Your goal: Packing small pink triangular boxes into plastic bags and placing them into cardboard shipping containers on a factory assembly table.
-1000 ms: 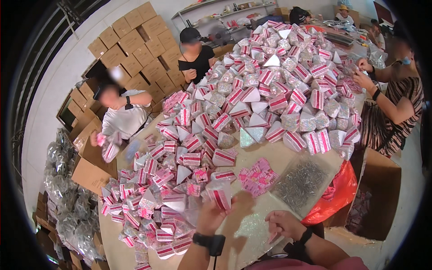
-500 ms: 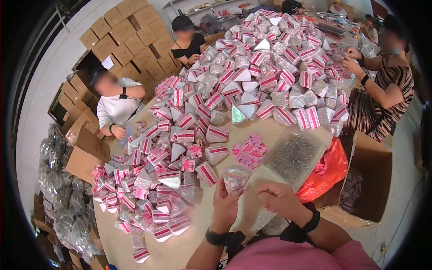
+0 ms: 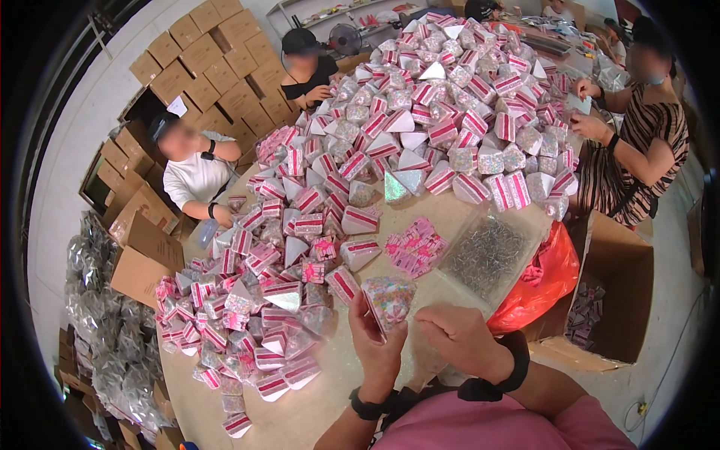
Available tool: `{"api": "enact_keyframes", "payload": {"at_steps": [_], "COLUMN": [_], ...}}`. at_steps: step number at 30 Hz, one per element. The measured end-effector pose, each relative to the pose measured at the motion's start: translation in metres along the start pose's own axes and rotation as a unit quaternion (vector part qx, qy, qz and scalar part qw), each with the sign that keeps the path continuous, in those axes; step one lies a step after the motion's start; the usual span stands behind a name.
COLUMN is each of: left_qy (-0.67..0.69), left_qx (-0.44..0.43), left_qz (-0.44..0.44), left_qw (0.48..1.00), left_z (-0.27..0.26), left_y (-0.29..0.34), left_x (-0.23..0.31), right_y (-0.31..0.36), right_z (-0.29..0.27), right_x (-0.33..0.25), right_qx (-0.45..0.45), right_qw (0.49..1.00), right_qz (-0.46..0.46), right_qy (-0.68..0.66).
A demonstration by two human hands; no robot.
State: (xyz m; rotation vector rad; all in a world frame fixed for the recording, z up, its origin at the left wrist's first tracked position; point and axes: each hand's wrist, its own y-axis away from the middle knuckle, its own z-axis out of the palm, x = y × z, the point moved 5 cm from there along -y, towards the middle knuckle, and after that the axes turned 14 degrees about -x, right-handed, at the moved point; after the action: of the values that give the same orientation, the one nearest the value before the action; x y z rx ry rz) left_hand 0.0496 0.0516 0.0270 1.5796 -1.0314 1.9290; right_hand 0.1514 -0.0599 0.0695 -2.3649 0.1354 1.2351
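Observation:
My left hand (image 3: 377,356) grips a cake-slice-shaped wedge (image 3: 391,301) upright above the table. Its multicoloured glittery face is turned up, and a white edge runs down beside my fingers. Just to the right, my right hand (image 3: 466,343) hovers apart from the wedge with fingers curled together; whatever may be in them is hidden. Beyond my hands lie a spread of pink printed cards (image 3: 417,246) and a clear shallow tray (image 3: 461,294) of thin metal pins. Similar wedges with pink-and-white striped sides form a large pile (image 3: 450,127) across the table (image 3: 330,394).
Right of the tray sit a red plastic bag (image 3: 536,292) and an open cardboard box (image 3: 622,300) with small pieces inside. Several people work around the table. Stacked cartons (image 3: 217,67) stand at the back left, with clear-bagged goods (image 3: 112,330) along the left.
My left hand has turned the wedge, so more of its glittery face shows, nearer to me. My right hand has shifted slightly left. The co-worker at right now holds up a pale flat piece.

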Motion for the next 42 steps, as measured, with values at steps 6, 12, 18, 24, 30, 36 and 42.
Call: {"api": "enact_keyframes", "payload": {"at_steps": [6, 12, 18, 24, 30, 36, 42], "left_qy": [-0.077, -0.097, -0.182, -0.313, -0.485, -0.401, -0.147], "left_qx": [0.009, 0.014, 0.025, 0.046, 0.057, 0.043, 0.021], "left_qz": [-0.002, -0.015, 0.007, 0.051, 0.129, 0.081, 0.01], "left_qw": [0.997, 0.995, 0.983, 0.947, 0.863, 0.911, 0.989], "left_z": [-0.003, -0.004, -0.004, 0.0, 0.008, 0.004, -0.008], "left_y": [0.005, 0.007, 0.01, 0.012, 0.015, 0.01, 0.011], "left_x": [-0.004, -0.007, -0.004, 0.008, 0.018, 0.013, -0.014], "right_y": [-0.005, -0.006, -0.006, -0.006, -0.006, -0.007, -0.008], "right_z": [0.002, 0.006, 0.007, 0.006, 0.007, 0.008, 0.01], "right_x": [-0.004, -0.001, 0.003, 0.003, 0.007, 0.012, 0.011], "right_qx": [0.004, 0.001, -0.004, 0.003, 0.011, 0.0, -0.004], "right_qw": [1.0, 1.0, 1.0, 0.999, 0.997, 0.997, 0.998], "right_qz": [-0.009, 0.009, 0.027, 0.046, 0.064, 0.075, 0.061], "right_qy": [0.025, 0.026, 0.014, 0.027, 0.037, -0.015, -0.011]}}
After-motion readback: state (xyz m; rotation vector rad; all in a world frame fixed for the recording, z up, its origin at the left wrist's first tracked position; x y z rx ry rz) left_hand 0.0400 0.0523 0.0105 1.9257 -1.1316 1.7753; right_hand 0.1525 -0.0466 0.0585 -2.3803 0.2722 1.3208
